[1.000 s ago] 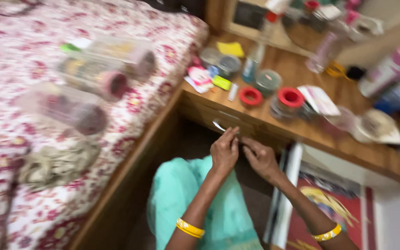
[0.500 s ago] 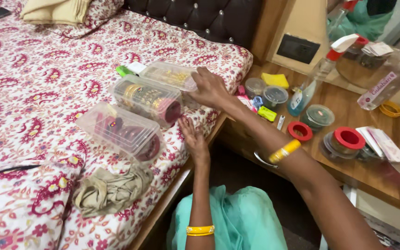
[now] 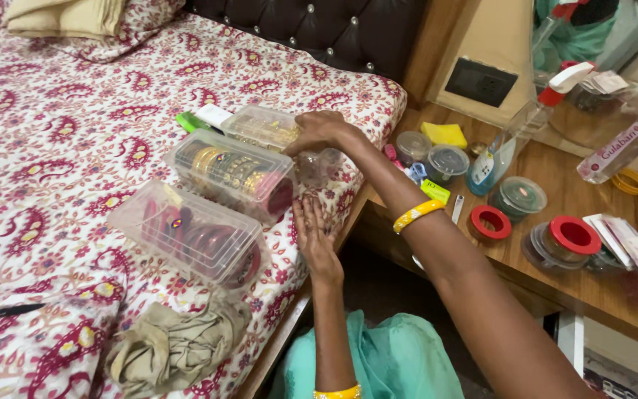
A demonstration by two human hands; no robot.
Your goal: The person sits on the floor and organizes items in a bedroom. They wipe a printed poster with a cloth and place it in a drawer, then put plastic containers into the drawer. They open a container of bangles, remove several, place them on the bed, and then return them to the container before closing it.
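Three clear plastic boxes of bangles lie side by side on the red-patterned bedspread (image 3: 60, 133). My right hand (image 3: 317, 131) reaches across and closes its fingers on the end of the far box (image 3: 258, 125), which holds gold bangles. My left hand (image 3: 315, 238) lies flat and open on the bed edge, fingertips close to the end of the middle box (image 3: 229, 174) of gold, green and red bangles. The near box (image 3: 186, 233) holds dark red bangles. A small clear container (image 3: 324, 165) sits just below my right hand.
An olive cloth (image 3: 171, 349) is crumpled on the bed near the front. A wooden side table (image 3: 592, 292) on the right carries a spray bottle (image 3: 515, 144), small lidded jars (image 3: 520, 196), red lids (image 3: 490, 222) and papers (image 3: 625, 240). A dark padded headboard (image 3: 334, 29) stands behind.
One second ago both hands were together below the table edge. They have since moved up to the bed; my right hand now curls around the far box's end and my left lies by the middle box.
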